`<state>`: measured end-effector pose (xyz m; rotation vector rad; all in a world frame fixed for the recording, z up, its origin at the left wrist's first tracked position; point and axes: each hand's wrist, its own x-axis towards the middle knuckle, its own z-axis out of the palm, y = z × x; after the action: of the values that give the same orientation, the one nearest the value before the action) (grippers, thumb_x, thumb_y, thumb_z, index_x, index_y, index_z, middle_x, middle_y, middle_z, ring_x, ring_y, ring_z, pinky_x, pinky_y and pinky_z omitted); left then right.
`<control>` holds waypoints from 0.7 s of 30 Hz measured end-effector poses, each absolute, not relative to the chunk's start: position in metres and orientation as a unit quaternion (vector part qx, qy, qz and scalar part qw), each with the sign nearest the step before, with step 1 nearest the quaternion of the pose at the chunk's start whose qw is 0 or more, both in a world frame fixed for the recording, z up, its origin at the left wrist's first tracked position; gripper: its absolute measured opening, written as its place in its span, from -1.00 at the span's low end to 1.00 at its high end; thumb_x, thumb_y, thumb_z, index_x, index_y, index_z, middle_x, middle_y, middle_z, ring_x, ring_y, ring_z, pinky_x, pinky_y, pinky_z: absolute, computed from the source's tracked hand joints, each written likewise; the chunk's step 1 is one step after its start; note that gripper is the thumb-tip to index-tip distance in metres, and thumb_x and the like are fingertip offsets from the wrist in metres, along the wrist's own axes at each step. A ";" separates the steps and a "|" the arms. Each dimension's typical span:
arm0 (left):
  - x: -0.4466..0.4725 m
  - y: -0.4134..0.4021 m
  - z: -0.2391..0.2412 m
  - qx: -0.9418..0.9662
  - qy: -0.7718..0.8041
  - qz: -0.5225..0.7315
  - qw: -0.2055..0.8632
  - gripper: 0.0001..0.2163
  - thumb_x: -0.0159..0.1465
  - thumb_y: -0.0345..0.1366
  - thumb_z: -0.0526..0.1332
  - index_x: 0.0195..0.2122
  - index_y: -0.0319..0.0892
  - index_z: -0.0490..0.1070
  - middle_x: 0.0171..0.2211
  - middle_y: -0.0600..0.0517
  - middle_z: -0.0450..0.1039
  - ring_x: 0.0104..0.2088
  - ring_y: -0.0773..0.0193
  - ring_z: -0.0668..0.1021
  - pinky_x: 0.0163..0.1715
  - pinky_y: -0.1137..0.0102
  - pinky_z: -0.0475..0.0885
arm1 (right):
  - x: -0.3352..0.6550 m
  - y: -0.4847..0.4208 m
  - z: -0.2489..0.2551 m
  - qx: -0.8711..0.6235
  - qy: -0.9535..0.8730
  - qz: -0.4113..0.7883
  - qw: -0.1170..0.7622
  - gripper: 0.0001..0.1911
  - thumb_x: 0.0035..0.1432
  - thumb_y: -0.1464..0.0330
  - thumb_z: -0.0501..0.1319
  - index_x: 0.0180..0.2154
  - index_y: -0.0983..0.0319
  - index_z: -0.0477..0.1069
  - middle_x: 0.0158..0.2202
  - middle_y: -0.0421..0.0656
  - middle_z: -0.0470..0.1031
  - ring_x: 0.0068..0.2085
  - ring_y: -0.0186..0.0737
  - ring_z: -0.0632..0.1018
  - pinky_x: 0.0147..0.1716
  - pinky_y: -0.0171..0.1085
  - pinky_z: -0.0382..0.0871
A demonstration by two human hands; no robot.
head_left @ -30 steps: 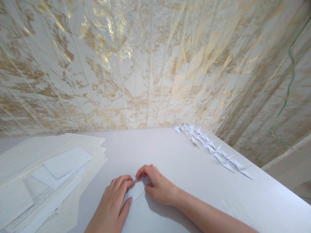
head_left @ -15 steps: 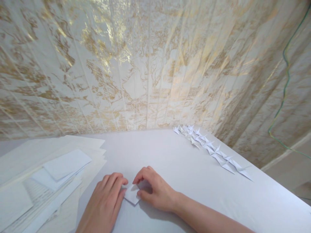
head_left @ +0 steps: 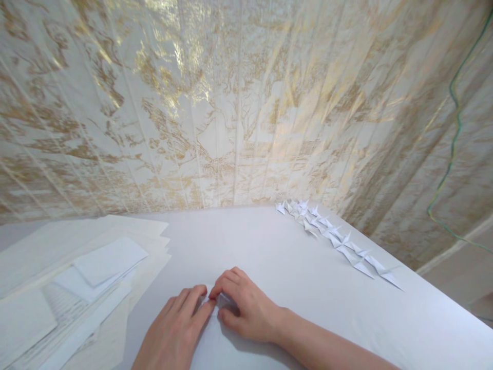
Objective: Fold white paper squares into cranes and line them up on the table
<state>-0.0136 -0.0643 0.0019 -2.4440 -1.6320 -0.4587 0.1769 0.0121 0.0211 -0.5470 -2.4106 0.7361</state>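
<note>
A small folded piece of white paper lies on the white table between my hands, mostly covered by fingers. My left hand comes from the lower left, its thumb and index fingertip pressing at the paper. From the right, my right hand curls over the other side, fingertips meeting the left thumb at the paper's upper edge. Both hands are closed around it, and the exact fold is hidden. Far right, several folded white paper cranes stand in slanting rows along the table edge.
Overlapping pale paper sheets spread over the left of the white table. Smaller white paper pieces lie on top of them. A gold-patterned curtain hangs behind the table, and a green cord runs down at the right.
My left hand has slid right and its thumb now reaches the right fingertips. The paper, plainly visible before, is now largely covered. The view has shifted slightly.
</note>
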 end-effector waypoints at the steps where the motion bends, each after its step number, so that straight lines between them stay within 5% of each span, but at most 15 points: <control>1: -0.017 -0.062 0.002 -0.821 -0.541 -0.165 0.073 -0.58 0.18 -0.56 0.07 -0.04 0.04 0.43 -0.05 0.01 0.49 -0.12 0.10 0.54 -0.18 0.22 0.47 | 0.177 0.012 0.021 -0.207 -0.896 0.274 0.281 -0.62 -0.11 0.58 0.12 -0.18 0.24 0.39 -0.19 -0.07 0.47 -0.12 -0.11 0.43 -0.03 -0.16 0.27; 5: -0.023 -0.055 0.005 -0.814 -0.536 -0.223 -0.008 -0.74 0.26 -0.48 0.06 -0.23 0.02 0.46 -0.18 0.06 0.49 -0.20 0.16 0.54 -0.23 0.28 0.45 | 0.178 0.012 0.021 -0.198 -0.891 0.286 0.293 -0.43 -0.19 0.68 0.03 -0.11 0.22 0.39 -0.09 -0.09 0.48 -0.03 -0.16 0.43 0.04 -0.19 0.24; 8: -0.020 -0.053 0.011 -0.799 -0.535 -0.259 -0.094 -0.77 0.27 -0.48 0.04 -0.41 -0.05 0.40 -0.25 0.09 0.48 -0.23 0.26 0.55 -0.23 0.39 0.45 | 0.178 0.013 0.022 -0.185 -0.890 0.307 0.283 -0.47 -0.11 0.68 0.06 -0.09 0.18 0.39 -0.06 -0.14 0.51 -0.01 -0.18 0.45 0.10 -0.18 0.18; 16: -0.008 -0.062 0.011 -0.788 -0.552 -0.258 -0.092 -0.91 0.18 -0.33 0.27 -0.29 -0.05 0.41 -0.18 0.03 0.50 -0.15 0.11 0.54 -0.13 0.22 0.49 | 0.178 0.012 0.023 -0.229 -0.891 0.296 0.257 -0.68 -0.01 0.57 0.25 -0.17 0.22 0.36 -0.15 -0.11 0.49 -0.08 -0.13 0.42 -0.01 -0.19 0.25; 21: -0.012 -0.057 0.005 -0.810 -0.524 -0.260 -0.037 -0.90 0.31 -0.38 0.13 -0.29 -0.06 0.41 -0.16 0.02 0.51 -0.15 0.13 0.55 -0.14 0.20 0.51 | 0.177 0.011 0.022 -0.247 -0.899 0.257 0.254 -0.67 0.01 0.52 0.27 -0.13 0.24 0.35 -0.15 -0.09 0.46 -0.10 -0.10 0.40 -0.04 -0.18 0.26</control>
<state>-0.0117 -0.0574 0.0046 -2.6081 -1.6856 -0.8354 0.1768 0.0115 0.0219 -0.6718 -2.4422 0.6993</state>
